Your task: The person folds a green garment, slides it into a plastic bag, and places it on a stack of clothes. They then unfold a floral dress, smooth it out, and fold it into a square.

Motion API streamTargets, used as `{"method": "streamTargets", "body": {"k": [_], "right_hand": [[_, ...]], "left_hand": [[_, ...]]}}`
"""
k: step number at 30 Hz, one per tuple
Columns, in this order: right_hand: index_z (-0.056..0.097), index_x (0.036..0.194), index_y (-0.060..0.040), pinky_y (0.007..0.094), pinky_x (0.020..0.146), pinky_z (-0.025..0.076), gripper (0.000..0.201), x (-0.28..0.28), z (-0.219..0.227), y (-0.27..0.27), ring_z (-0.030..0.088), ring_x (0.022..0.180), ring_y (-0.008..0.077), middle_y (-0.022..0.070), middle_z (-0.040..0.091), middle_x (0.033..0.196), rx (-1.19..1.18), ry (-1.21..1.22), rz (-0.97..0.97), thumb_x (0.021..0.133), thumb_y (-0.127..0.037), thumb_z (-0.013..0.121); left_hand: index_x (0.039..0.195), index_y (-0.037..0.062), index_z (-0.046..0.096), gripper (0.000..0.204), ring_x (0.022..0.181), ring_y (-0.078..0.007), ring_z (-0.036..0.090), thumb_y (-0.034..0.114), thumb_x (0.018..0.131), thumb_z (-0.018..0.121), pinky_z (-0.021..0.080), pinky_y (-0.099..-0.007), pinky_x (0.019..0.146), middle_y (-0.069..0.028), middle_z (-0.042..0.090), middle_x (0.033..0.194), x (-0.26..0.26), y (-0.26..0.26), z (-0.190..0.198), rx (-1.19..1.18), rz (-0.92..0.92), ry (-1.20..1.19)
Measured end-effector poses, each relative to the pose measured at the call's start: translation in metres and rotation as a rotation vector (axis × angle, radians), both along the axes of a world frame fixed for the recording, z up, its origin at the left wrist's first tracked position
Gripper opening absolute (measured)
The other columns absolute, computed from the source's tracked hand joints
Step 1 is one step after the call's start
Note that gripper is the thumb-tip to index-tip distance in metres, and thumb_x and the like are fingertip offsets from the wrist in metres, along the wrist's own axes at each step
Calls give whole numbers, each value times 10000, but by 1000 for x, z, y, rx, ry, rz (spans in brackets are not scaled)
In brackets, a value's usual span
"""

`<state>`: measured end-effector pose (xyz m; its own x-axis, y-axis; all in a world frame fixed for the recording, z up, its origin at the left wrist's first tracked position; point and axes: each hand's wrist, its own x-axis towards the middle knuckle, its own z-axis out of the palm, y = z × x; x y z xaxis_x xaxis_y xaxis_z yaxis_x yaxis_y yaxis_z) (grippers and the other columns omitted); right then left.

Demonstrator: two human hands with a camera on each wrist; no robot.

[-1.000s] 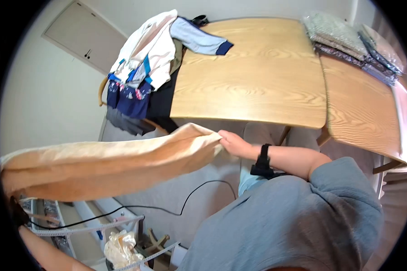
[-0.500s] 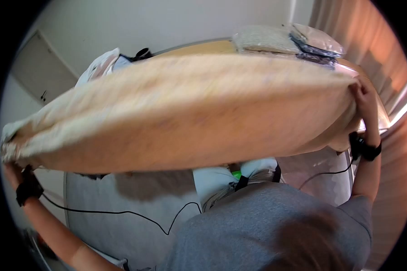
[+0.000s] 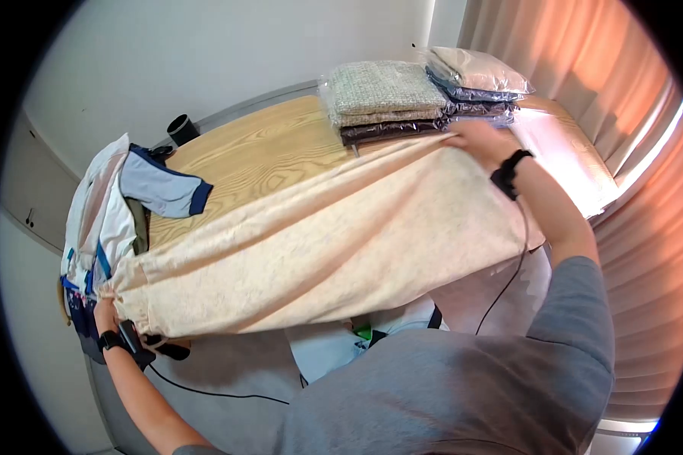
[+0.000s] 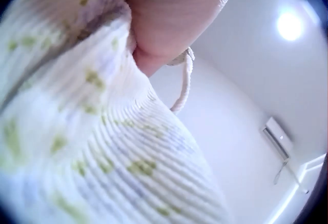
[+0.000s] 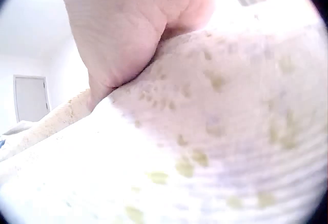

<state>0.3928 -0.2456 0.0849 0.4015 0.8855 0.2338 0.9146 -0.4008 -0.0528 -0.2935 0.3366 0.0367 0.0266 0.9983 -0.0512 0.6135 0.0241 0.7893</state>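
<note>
A long cream garment (image 3: 303,258) is stretched between my two hands, over the table's front edge and above my legs. At its gathered left end, my left hand (image 3: 108,317) grips the cloth. My right hand (image 3: 474,144) pinches the upper corner at the other end, in front of the wrapped stack. Close up in the left wrist view, the fabric (image 4: 118,147) is finely ribbed with small green and lilac marks, and a white cord loop (image 4: 186,80) hangs beside the hand. The right wrist view shows the thumb side of the hand pressed against the same printed cloth (image 5: 205,147).
Plastic-wrapped folded textiles (image 3: 387,91) are stacked at the back of the wooden table (image 3: 258,155). Loose clothes (image 3: 102,205) hang at its left end, with a black cup-shaped container (image 3: 182,130) behind. Curtains (image 3: 569,83) run along the right. A black cable (image 3: 220,394) trails from the left wrist.
The garment has swung from the left, up in front of me, then down across the table front. My right hand has moved right and then forward. Both hands have kept their hold.
</note>
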Motion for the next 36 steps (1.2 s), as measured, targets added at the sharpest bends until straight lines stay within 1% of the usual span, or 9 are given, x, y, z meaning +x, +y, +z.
{"method": "streamTargets", "body": {"k": [8,12,16,18,23,26,30,32,36], "right_hand": [[545,1018,-16,367,806,457,325,48,-60,29,573,931,284,150,593,995,-23,354,3,795,-230,644],[550,1114,-41,335,857,448,438,80,-50,-46,565,985,259,149,587,1071,26,300,-459,745,-225,698],[507,1207,-47,347,875,437,568,65,-35,-76,549,1016,271,153,574,1113,-28,309,-547,704,-194,724],[488,1249,-57,343,875,434,631,61,-46,-75,549,1015,277,146,563,1143,244,544,-251,676,-161,729],[598,973,-34,325,793,447,376,82,-51,-69,562,916,251,133,592,962,19,410,-265,624,-112,715],[533,784,-29,351,691,434,276,80,-45,-63,547,809,266,119,563,821,-128,225,-227,581,-91,709],[489,691,-47,376,628,420,272,81,-58,-64,534,751,295,113,541,758,19,61,-104,558,-115,715],[515,678,-53,382,639,435,250,71,-58,-63,545,759,299,107,556,752,161,28,-129,561,-135,720],[571,740,-48,385,703,433,207,67,-48,-71,542,833,288,101,574,818,134,-38,-24,595,-114,704]], "left_hand": [[995,-107,584,394,750,-222,572,197,749,629,434,-340,642,-138,631,896,-54,58,-45,35,41,143],[997,-117,575,420,762,-224,557,224,758,627,425,-346,658,-140,625,895,-68,77,-56,-16,78,190],[886,-107,557,453,666,-205,469,329,778,620,372,-375,609,-118,573,754,-57,73,-58,-46,91,335],[900,-100,564,442,663,-207,466,322,778,614,368,-375,611,-120,577,755,-56,71,-62,-35,14,280],[1216,-49,459,603,1002,-357,551,277,731,607,423,-397,841,-231,576,1085,-58,73,-70,293,103,688],[1269,-49,407,698,1106,-401,480,310,710,623,385,-425,914,-265,512,1193,17,-7,3,249,162,993],[1301,-13,388,556,1173,-379,428,86,792,589,336,-393,986,-247,470,1246,88,12,43,766,-326,867],[1288,2,421,504,1221,-284,398,18,804,560,292,-344,1014,-163,447,1298,215,-114,89,672,-663,309],[1229,41,489,404,1196,-207,427,84,835,567,320,-306,997,-97,491,1264,364,-260,112,499,-1133,323]]}}
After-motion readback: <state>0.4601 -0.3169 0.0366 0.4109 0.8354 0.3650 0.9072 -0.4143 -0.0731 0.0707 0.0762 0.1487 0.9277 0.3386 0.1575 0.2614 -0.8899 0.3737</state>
